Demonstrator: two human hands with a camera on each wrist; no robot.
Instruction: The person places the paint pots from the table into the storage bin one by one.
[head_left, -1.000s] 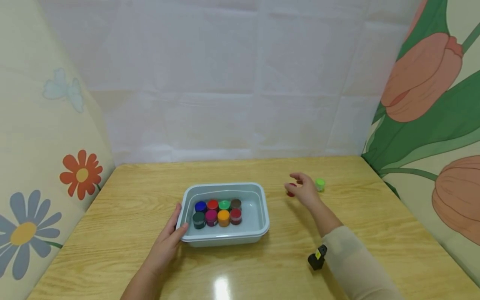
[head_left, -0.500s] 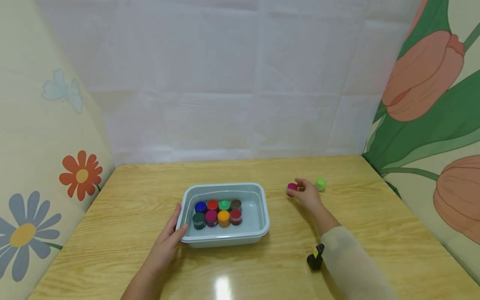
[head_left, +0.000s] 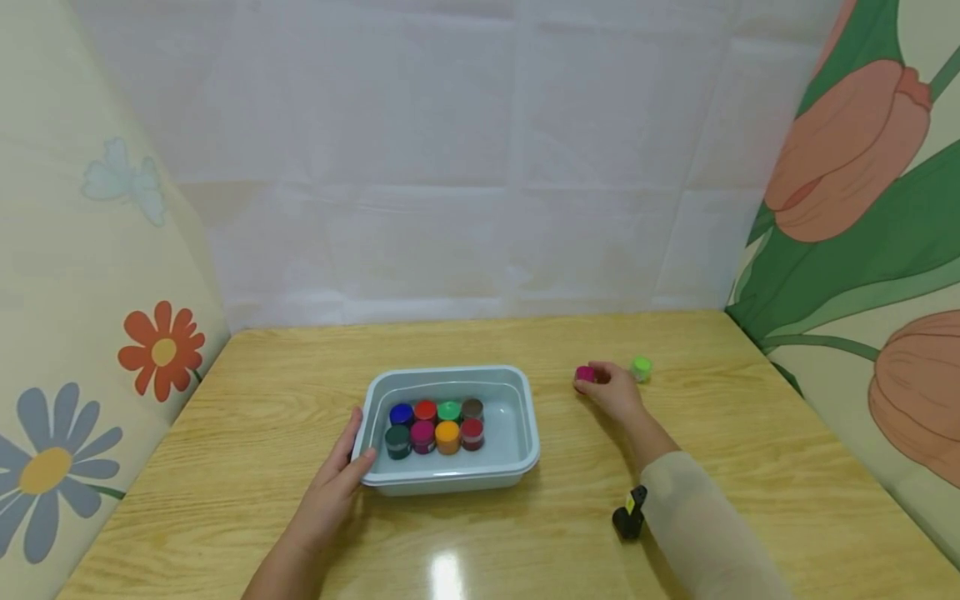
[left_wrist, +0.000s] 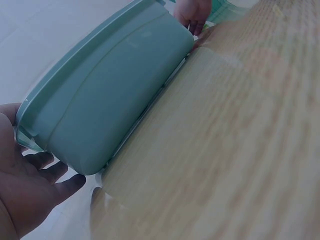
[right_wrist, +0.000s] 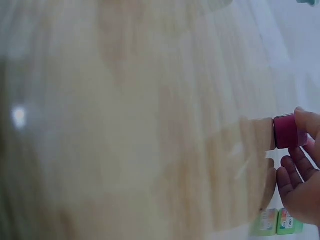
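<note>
My left hand (head_left: 339, 471) grips the left rim of a light blue-grey plastic tray (head_left: 450, 482), thumb over the edge and fingers along the outer wall. In the left wrist view the fingertips touch the tray's corner. Right of the tray, my right hand (head_left: 617, 393) pinches a magenta paint jar (head_left: 584, 377) between thumb and fingers. The right wrist view has this jar (right_wrist: 287, 131) right at the tabletop, its remaining fingers loosely bent. Several paint jars stand in two rows inside the tray, including an orange one (head_left: 447, 435) and a blue one (head_left: 401, 413).
A lime-green paint jar (head_left: 641, 368) stands on the table just beyond my right hand. A small black device (head_left: 628, 518) sits beside the right sleeve (head_left: 705, 525). A white sheet (head_left: 480, 167) hangs behind the wooden table (head_left: 285, 375), with flower-patterned sides left and right.
My right hand has lowered slightly and its fingers have closed on the jar, which now shows magenta instead of dark red. The left hand and tray stay in place.
</note>
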